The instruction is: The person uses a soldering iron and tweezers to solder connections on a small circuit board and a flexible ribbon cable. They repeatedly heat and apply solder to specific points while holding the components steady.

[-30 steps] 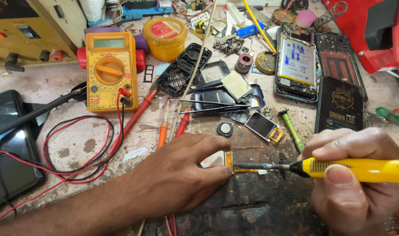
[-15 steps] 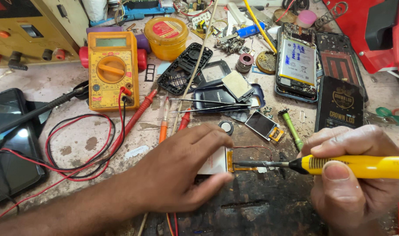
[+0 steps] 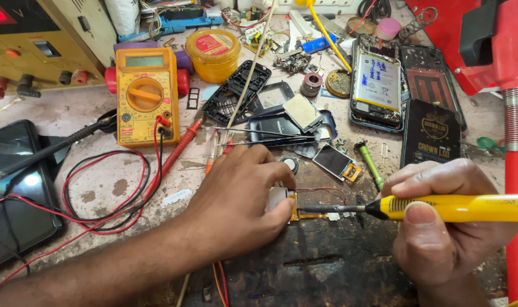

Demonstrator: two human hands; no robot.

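Surface: cluttered repair bench (image 3: pixel 100 187).
Hidden: small circuit module (image 3: pixel 282 200) partly under left hand (image 3: pixel 236 204) fingertips pinning it.
Right hand (image 3: pixel 446 227): gripping yellow soldering iron (image 3: pixel 441 208), tip beside module.

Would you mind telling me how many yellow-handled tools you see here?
2: a soldering iron in the right hand, and another lying at the top of the bench. Clutter may hide more.

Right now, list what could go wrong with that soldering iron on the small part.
1. The left hand pins the small module right beside the soldering iron tip; a slip could burn a fingertip.
2. The thin red wire loops close to the tip and might get scorched.
3. Loose phone parts, like the small display, crowd the bench and could be knocked.
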